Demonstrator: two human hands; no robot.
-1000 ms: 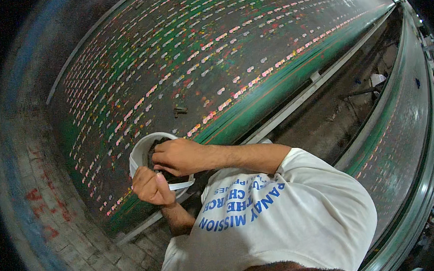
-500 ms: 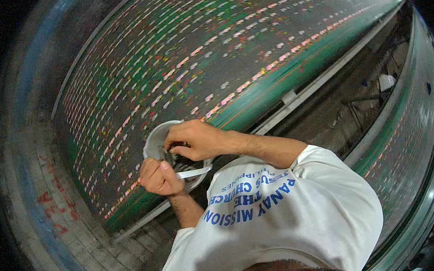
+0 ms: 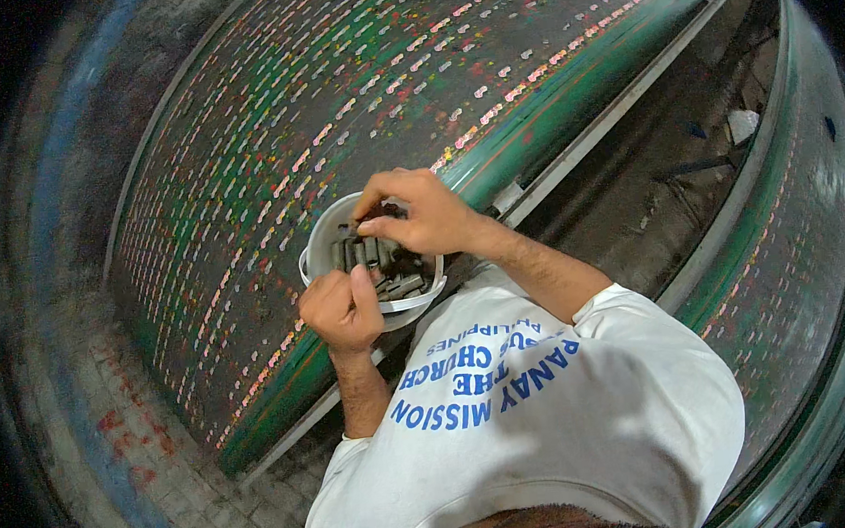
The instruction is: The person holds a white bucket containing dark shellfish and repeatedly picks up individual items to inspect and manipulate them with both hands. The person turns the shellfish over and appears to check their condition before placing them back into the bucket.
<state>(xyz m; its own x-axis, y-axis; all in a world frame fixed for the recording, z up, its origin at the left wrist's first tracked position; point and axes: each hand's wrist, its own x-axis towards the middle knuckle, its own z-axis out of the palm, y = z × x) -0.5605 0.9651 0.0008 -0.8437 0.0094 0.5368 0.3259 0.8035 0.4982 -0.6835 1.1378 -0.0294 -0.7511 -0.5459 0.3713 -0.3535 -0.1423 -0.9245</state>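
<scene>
A white bucket (image 3: 322, 233) sits tilted over the near edge of the long printed table, and several dark grey, short stick-like pieces (image 3: 400, 287) lie inside it. My left hand (image 3: 342, 310) is closed at the bucket's near left rim, thumb up and fingers curled out of sight. Over the far right side of the opening, my right hand (image 3: 417, 209) has its thumb and fingers bent into a pinch. Whatever it pinches is hidden against the dark contents.
The long green table surface (image 3: 268, 109) carries rows of small pink and white printed shapes. A pale metal rail (image 3: 616, 107) runs along its near edge. At the right, past a dark gap with a white object (image 3: 743, 126), stands a second similar table (image 3: 781, 271). Grey block flooring (image 3: 178, 463) lies left.
The bucket and both hands sit higher and further right in view. My right hand has lifted from deep inside toward the rim, exposing more grey pieces. The white handle no longer crosses the opening.
</scene>
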